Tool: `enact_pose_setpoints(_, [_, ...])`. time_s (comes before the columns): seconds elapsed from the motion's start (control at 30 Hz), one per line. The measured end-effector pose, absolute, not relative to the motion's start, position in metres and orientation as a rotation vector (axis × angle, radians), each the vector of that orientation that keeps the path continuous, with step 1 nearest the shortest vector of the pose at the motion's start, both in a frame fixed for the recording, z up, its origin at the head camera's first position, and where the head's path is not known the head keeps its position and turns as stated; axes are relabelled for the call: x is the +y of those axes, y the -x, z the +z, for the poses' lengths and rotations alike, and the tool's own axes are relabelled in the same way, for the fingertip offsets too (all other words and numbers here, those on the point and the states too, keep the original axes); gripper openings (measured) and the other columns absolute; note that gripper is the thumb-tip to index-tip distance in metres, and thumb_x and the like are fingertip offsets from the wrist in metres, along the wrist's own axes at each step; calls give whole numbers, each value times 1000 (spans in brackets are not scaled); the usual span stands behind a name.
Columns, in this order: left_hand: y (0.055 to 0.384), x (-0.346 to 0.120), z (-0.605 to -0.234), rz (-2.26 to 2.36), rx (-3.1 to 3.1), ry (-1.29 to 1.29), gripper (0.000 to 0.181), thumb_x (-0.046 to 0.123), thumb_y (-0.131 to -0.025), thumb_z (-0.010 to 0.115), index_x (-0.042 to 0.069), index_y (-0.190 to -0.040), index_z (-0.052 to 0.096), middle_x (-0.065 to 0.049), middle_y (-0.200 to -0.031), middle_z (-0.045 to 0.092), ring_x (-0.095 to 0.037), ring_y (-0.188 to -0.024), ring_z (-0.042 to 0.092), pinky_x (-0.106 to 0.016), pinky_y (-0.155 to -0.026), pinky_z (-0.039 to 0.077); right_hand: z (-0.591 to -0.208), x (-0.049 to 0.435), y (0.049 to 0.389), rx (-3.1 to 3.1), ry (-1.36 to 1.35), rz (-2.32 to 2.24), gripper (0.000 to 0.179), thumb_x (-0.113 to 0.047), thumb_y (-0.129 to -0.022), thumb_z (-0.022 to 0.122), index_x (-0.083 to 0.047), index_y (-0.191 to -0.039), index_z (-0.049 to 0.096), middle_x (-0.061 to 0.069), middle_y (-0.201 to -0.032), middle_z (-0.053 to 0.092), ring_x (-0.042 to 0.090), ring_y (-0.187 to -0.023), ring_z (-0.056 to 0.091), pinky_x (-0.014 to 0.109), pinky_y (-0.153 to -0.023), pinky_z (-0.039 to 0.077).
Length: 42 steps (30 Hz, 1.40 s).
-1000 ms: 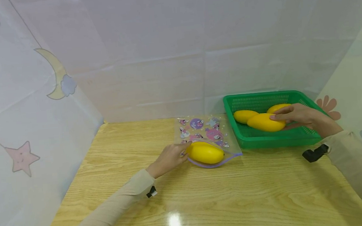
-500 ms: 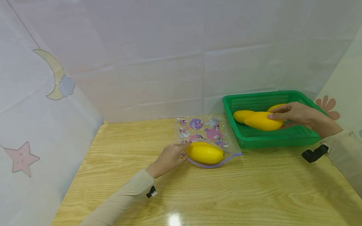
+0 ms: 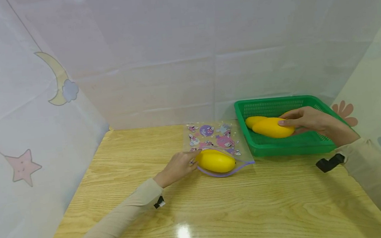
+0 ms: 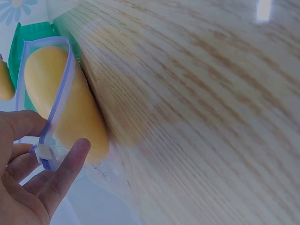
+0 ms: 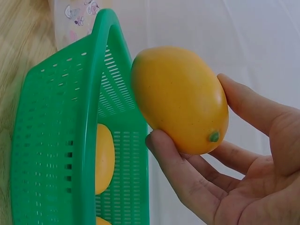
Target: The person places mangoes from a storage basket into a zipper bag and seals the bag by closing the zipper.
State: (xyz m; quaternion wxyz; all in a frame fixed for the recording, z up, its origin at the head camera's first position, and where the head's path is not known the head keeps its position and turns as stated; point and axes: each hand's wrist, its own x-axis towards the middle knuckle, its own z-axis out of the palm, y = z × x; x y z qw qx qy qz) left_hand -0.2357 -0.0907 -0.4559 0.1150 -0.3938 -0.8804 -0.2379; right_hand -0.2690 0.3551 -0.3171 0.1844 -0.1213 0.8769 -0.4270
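My left hand (image 3: 177,167) pinches the purple zip edge of a clear printed zip bag (image 3: 224,142), close to its white slider (image 4: 43,152). The bag lies on the table with its mouth spread, and a yellow mango (image 3: 217,162) rests inside the opening. Over the green basket (image 3: 295,148), my right hand (image 3: 314,120) grips a second mango (image 5: 178,98) between thumb and fingers, its green stem nub facing the wrist camera. A mango (image 3: 252,120) on the basket's left side is partly covered by the held one.
Another mango in the basket is mostly hidden behind my right hand. Basket and bag stand side by side near the back of the wooden table (image 3: 219,214). A pale wall sheet (image 3: 160,87) rises behind them, with printed sheets at both sides.
The right hand has moved slightly left over the basket with its mango, which covers more of the left mango now. The left hand and bag have stayed in place.
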Motion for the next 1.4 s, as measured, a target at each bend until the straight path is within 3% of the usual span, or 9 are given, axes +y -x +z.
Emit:
enact_pose_setpoints(0.53, [237,-90,-456,-708,-2583,1161,43,1,-87,73,-6,-127,62,-19,-114,70,-2,-45,26,-15,-43,30,-311,341,262,2479,383,-1226,57,-25,-101,60,9,-143,42,27,-136,51,10,-97,65,40,-85,56])
enact_pose_setpoints(0.93, [236,-91,-454,-696,-2587,1154,43,1,-87,73,-5,-128,62,-18,-112,71,-2,-45,26,-15,-42,28,-308,327,252,2528,426,-1184,55,-27,-99,62,8,-140,48,29,-137,50,16,-104,62,41,-85,56])
enact_pose_setpoints(1.23, [236,-90,-453,-665,-2590,1143,43,2,-87,74,-4,-127,63,-16,-108,72,-1,-44,24,-15,-42,26,-312,318,247,2509,436,-1172,54,-26,-99,63,7,-139,50,29,-140,46,39,-121,51,44,-87,55])
enact_pose_setpoints(1.4, [235,-91,-453,-675,-2599,1144,42,2,-87,73,-4,-127,63,-16,-109,72,-2,-45,24,-15,-43,26,-315,313,245,2488,445,-1161,54,-26,-99,63,7,-140,49,29,-142,45,43,-124,48,47,-88,54])
